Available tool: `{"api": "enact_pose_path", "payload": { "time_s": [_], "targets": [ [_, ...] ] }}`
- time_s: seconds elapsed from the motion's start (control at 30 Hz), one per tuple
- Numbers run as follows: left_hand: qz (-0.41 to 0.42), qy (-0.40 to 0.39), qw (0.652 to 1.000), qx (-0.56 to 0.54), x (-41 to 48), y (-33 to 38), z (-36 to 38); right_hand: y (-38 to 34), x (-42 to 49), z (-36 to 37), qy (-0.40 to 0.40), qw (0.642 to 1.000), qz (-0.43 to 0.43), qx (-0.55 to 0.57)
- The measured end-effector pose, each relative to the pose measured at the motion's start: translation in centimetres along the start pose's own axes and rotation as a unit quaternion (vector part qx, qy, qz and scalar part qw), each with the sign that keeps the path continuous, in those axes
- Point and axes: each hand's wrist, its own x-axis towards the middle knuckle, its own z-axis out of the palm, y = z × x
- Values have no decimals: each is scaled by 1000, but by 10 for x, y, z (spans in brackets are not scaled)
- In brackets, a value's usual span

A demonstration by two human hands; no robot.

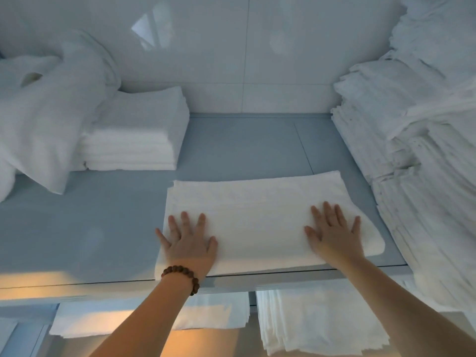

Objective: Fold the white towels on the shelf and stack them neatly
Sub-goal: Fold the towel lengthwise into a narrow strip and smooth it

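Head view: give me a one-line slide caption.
Left hand and right hand press flat on a folded white towel at the front edge of the shelf.

**What you cannot fully see at the shelf**

Your left hand (188, 243) and right hand (334, 233) lie flat on the folded towel (257, 202) and cover the cloth under the palms. The right hand's fingers are slightly blurred. Both forearms run out past the bottom edge. The loose heap of towels (38, 119) is cut off by the left edge and hides the left end of the small folded stack (139, 130) beside it. The tall pile (425, 150) is cut off by the top and right edges, and its layers are too fine to count. Below the shelf (103, 228), 2 lower stacks, the left (219, 310) and the right (322, 323), are partly hidden by the shelf's front and your arms.
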Motion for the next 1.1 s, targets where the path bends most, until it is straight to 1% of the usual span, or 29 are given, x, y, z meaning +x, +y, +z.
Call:
{"api": "enact_pose_path", "payload": {
  "time_s": [0.07,0.13,0.17,0.23,0.3,0.37,0.47,0.53,0.67,0.73,0.9,1.03,1.1],
  "targets": [
    [28,24,999,-13,4,29,-7,-22,3,-4,23,998,-60,18],
    [86,35,996,-16,8,59,-6,-44,8,-2,28,991,-129,31],
    [105,32,994,-16,9,71,-3,-52,10,0,25,987,-154,32],
    [108,21,994,-13,12,83,7,-55,16,5,25,984,-175,32],
    [88,17,996,-11,13,83,15,-37,22,9,40,986,-161,31],
    [72,21,997,-10,12,78,19,-4,27,12,55,991,-122,27],
    [63,28,998,-2,9,77,19,39,32,10,53,996,-75,22],
    [65,28,997,-2,8,78,17,48,33,8,42,997,-62,19],
    [76,24,997,1,9,78,17,42,40,2,23,999,-41,2],
    [88,20,996,4,12,78,17,37,46,-4,36,998,-57,1],
    [132,13,991,30,23,80,13,22,58,-8,45,987,-153,4],
    [190,9,980,52,40,84,7,20,68,-11,41,981,-188,14],
    [219,5,974,55,50,85,5,25,68,-8,43,981,-191,11]
  ]
}}
